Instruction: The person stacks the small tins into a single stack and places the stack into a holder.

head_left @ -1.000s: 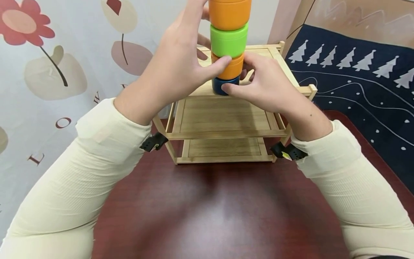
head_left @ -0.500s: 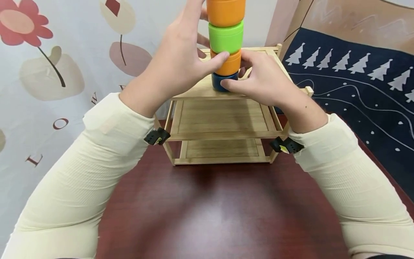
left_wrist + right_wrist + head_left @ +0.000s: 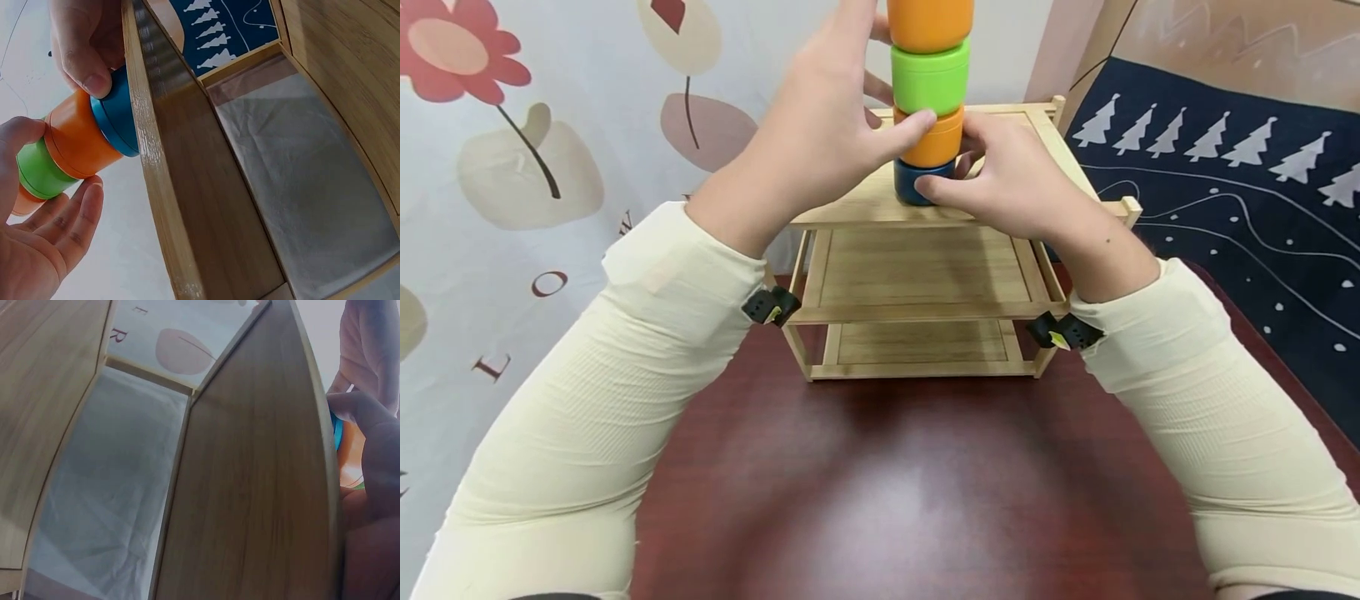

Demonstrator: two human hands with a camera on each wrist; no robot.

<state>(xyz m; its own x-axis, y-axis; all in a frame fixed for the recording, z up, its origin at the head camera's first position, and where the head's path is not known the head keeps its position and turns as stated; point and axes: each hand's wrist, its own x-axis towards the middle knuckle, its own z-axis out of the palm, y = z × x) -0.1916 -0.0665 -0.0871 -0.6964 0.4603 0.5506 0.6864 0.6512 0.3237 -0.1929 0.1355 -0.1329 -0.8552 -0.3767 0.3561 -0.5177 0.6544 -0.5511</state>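
A tower of stacking cups stands on the top board of a small wooden shelf [image 3: 1000, 204], near its front edge. From the bottom up come a dark blue cup [image 3: 909, 185], an orange cup [image 3: 934, 148], a green cup [image 3: 931, 81] and another orange cup [image 3: 929, 23], cut off by the frame. My left hand [image 3: 823, 125] holds the tower from the left, its thumb across the lower orange cup and its fingers partly hidden behind. My right hand [image 3: 1018, 179] grips the blue cup from the right, thumb in front. In the right wrist view the board hides most of the tower.
Two lower boards [image 3: 925, 267] of the shelf lie beneath the top one. The shelf stands on a dark red glossy table [image 3: 880, 500]. A flower-printed backdrop [image 3: 527, 208] is at the left, a navy cloth with white trees [image 3: 1225, 192] at the right.
The tower and both hands have shifted a little farther back from the shelf's front edge. Both hands keep their hold. The head view has shifted slightly.
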